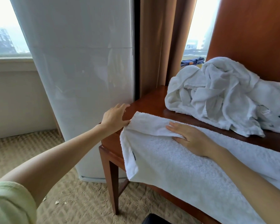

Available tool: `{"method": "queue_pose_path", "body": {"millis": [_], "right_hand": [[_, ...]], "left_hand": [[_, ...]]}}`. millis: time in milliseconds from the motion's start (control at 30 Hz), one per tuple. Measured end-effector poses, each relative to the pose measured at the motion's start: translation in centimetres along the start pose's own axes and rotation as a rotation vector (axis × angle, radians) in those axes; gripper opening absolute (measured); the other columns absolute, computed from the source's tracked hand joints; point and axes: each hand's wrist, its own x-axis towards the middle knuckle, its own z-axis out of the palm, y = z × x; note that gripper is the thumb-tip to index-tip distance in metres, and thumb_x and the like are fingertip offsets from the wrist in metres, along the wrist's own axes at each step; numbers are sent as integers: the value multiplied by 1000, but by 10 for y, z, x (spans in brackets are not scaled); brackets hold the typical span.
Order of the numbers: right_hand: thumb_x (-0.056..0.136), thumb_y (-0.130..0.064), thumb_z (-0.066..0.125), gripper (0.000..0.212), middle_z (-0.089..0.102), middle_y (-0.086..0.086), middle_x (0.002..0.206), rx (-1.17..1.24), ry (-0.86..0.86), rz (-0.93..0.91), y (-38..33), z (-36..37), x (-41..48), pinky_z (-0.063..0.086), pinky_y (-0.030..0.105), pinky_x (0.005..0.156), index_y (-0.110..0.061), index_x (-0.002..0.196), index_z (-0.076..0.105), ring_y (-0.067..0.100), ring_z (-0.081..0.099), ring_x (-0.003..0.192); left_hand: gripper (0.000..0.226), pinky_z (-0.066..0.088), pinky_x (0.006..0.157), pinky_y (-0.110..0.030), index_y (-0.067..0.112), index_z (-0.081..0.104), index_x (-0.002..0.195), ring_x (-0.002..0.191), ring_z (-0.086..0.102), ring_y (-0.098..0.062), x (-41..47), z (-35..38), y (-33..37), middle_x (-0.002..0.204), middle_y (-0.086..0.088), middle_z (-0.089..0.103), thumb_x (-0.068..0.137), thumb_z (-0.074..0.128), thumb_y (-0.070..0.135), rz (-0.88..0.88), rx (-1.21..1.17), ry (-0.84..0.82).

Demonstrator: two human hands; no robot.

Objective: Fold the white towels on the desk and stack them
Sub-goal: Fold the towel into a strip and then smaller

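Observation:
A white towel [176,160] lies spread along the front of the wooden desk [149,102], its left end folded over and hanging past the desk's edge. My right hand [191,138] presses flat on the towel near the folded flap, fingers straight. My left hand [115,118] is at the desk's left corner, fingers extended, thumb touching the towel's left edge. A crumpled heap of white towels [225,96] sits at the back right of the desk.
A tall white appliance [81,70] stands right against the desk's left side. Brown curtains [157,42] hang behind, with windows on both sides. A wooden panel [252,29] rises behind the heap. Beige carpet [81,202] lies below, a dark object [162,219] at the bottom edge.

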Motion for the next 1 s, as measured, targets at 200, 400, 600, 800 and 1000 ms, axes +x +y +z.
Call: {"method": "queue_pose_path", "body": {"millis": [200,400,600,800,1000], "right_hand": [[99,-30,49,46,38,-11,151,-101,151,-117,-5,-1,-5,16,22,116,-32,145,39,5,31,141],[95,-20,60,45,55,-2,139,-99,235,-188,-12,-4,-8,41,38,108,-21,139,51,17,50,130],[76,-7,72,44,73,3,106,-264,395,-320,-22,-8,-12,56,39,88,-12,119,69,23,70,99],[89,-18,59,55,49,-12,143,-202,129,-183,-23,-7,-14,38,27,106,-33,141,48,7,47,131],[98,-20,34,66,1,-11,162,-348,-159,-47,-41,-8,-14,20,30,118,-36,154,4,8,9,148]], "left_hand": [[77,36,109,-34,36,24,151,137,36,-12,-8,-10,15,155,12,31,86,62,18,604,126,-247],[81,51,87,-33,39,1,153,113,58,-23,-27,-9,26,150,4,42,94,51,13,509,117,-224],[54,57,59,-33,6,62,127,86,72,-26,-57,5,29,108,-5,73,76,73,-6,549,73,107],[53,47,81,-29,24,42,145,110,63,-20,-51,0,36,132,8,61,95,48,9,323,176,-55],[84,36,108,-36,29,-3,154,141,29,-26,-32,2,56,157,-7,21,91,42,-2,400,370,-397]]}}
